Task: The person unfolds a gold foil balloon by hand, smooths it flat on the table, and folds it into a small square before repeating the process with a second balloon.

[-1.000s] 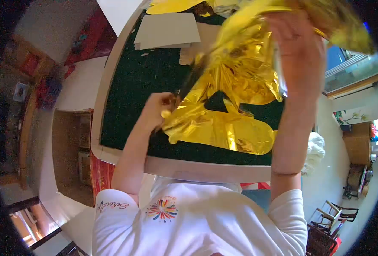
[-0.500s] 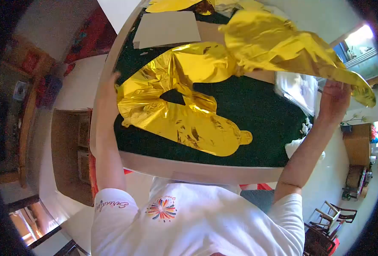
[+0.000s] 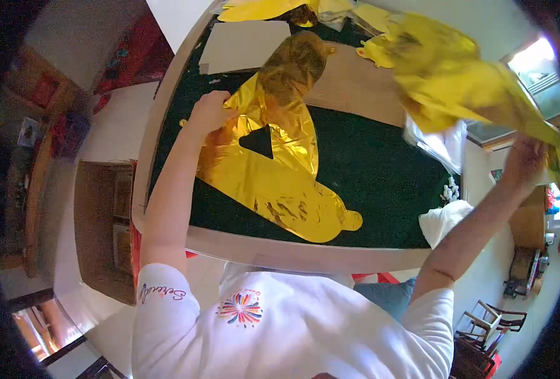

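Observation:
A flat gold foil balloon (image 3: 261,183) with a triangular hole lies on the dark green table top (image 3: 374,170). At its upper left edge is my left hand (image 3: 211,112), fingers closed on the foil. Off to the right, my right hand (image 3: 525,158) grips the end of a second gold foil piece (image 3: 457,79), which hangs raised over the right side of the table and is blurred by motion. The fingertips of my right hand are partly hidden by the foil.
Pale sheets (image 3: 245,45) and brown cardboard (image 3: 359,82) lie at the table's far side, near more gold foil (image 3: 264,9). Clear plastic bags (image 3: 438,142) and a white cloth (image 3: 443,222) are at the right edge. An open cardboard box (image 3: 103,227) stands left of the table.
My left hand has moved right onto the balloon's edge. My right hand has moved right and down, pulling the second foil off the balloon on the table, whose upper part now points up.

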`<state>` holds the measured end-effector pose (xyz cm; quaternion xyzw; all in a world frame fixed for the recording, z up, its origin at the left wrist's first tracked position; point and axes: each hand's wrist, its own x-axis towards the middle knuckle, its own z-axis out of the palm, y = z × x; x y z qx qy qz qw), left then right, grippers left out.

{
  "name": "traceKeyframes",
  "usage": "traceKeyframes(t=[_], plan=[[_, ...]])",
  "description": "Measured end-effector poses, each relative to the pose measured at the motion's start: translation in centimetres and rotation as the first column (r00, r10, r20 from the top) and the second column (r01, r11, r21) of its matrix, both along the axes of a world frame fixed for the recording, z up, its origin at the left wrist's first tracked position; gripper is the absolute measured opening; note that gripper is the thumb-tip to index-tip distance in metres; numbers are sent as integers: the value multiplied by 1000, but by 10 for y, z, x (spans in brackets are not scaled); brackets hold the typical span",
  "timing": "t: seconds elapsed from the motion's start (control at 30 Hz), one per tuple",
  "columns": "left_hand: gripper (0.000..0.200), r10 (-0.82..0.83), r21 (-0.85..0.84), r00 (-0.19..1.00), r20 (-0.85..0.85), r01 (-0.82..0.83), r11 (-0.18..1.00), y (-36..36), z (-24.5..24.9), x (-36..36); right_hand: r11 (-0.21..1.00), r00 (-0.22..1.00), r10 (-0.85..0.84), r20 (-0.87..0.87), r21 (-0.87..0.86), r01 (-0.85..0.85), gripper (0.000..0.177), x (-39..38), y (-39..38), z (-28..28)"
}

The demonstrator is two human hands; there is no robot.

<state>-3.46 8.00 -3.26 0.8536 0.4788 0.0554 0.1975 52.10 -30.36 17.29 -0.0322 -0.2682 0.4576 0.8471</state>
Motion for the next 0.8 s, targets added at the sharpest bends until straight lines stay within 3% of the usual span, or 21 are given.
traceKeyframes(t=[0.03,0.1,0.13,0.17,0.2,0.23,0.27,0.3,0.33,0.37,0.4,0.43,0.5,0.53,0.6,0.63,0.67,0.73,0.77,0.8], plan=[[35,3,2,1000,1,-3,1000,-6,6,-1,926,827,-361,432,58,374,33,22,-20,-3],[18,-39,-59,969,245,55,997,-20,20,-2,901,826,-418,379,56,431,32,19,-49,-6],[18,-38,-56,969,245,53,997,-24,17,-8,871,817,-477,324,49,489,31,9,-52,-5],[18,-77,-76,891,448,124,989,-26,10,-20,871,818,-477,322,48,489,31,0,-49,-11],[23,-102,-84,770,629,197,977,-29,5,-31,742,708,-613,351,-53,668,30,-40,-31,-17],[23,-102,-88,774,626,200,976,-39,4,-41,567,573,-718,396,-146,811,28,-61,-22,-22],[28,-45,-95,726,687,150,984,-55,6,-52,565,575,-716,395,-156,810,28,-59,-25,-27],[34,10,-103,669,743,100,990,-66,9,-61,959,942,-282,-181,-74,273,26,-54,-29,-35],[34,14,-110,678,735,98,989,-67,13,-76,907,728,407,-551,337,-251,24,-55,-26,-44],[35,-197,-54,662,723,338,940,-66,17,-91,909,724,403,-560,335,-248,24,-56,-24,-54],[36,-395,-4,592,702,559,829,-70,23,-100,986,973,-164,-164,-17,164,25,-59,-20,-62],[38,-368,-125,655,660,578,806,-80,34,-105,755,724,-560,404,-112,646,26,-68,-14,-64],[44,-343,-269,798,494,516,813,-93,54,-114,695,675,-602,427,-136,706,25,-105,4,-62],[44,-340,-270,800,494,513,815,-89,58,-114,630,622,-639,452,-156,761,24,-124,14,-61],[41,-305,-362,713,631,619,697,-79,61,-110,628,622,-614,486,-177,758,27,-141,21,-64],[50,-156,-510,757,635,562,652,-80,61,-102,622,619,-590,518,-198,758,31,-148,24,-65],[50,-155,-509,758,634,560,654,-85,60,-88,624,622,-589,517,-198,756,31,-157,28,-67],[60,-201,-428,930,309,325,844,-99,54,-56,581,601,-606,521,-227,782,41,-173,31,-68],[59,-333,-149,925,184,361,920,-101,35,-49,584,605,-603,520,-229,779,41,-175,29,-69],[59,-332,-139,925,187,360,923,-105,36,-41,546,597,-614,516,-269,794,46,-179,25,-70]])
